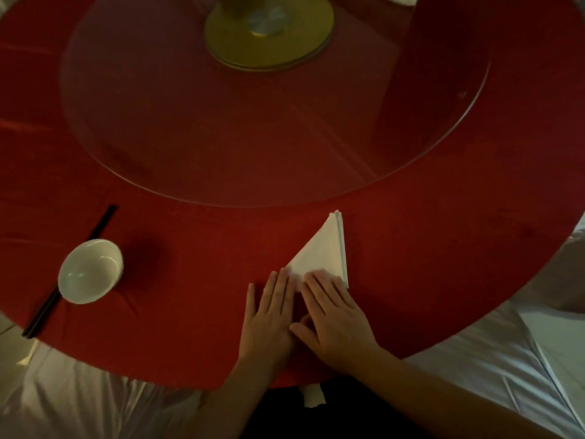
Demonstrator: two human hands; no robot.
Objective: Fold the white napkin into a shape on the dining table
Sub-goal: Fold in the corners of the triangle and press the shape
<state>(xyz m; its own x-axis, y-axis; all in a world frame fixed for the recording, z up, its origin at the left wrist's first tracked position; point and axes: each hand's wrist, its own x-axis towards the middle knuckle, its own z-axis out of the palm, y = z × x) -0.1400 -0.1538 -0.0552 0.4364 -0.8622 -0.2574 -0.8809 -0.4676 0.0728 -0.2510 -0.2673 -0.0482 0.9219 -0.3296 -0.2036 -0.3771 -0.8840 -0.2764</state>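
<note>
White napkin (323,250), folded into a triangle, is lying on the red tabletop (196,280). We are pressing its near edge with our left hand (269,324) and right hand (335,321), both flat and gripping nothing. Left of us, a white bowl (90,270) is sitting empty beside black chopsticks (101,224).

Dim, warm light falls on a round dining table covered in red cloth (443,264), which fills most of the frame. A large clear glass turntable (158,137) sits at upper centre on a round gold-coloured base (269,36). White draped fabric (493,359) shows at the lower right and lower left corners.
</note>
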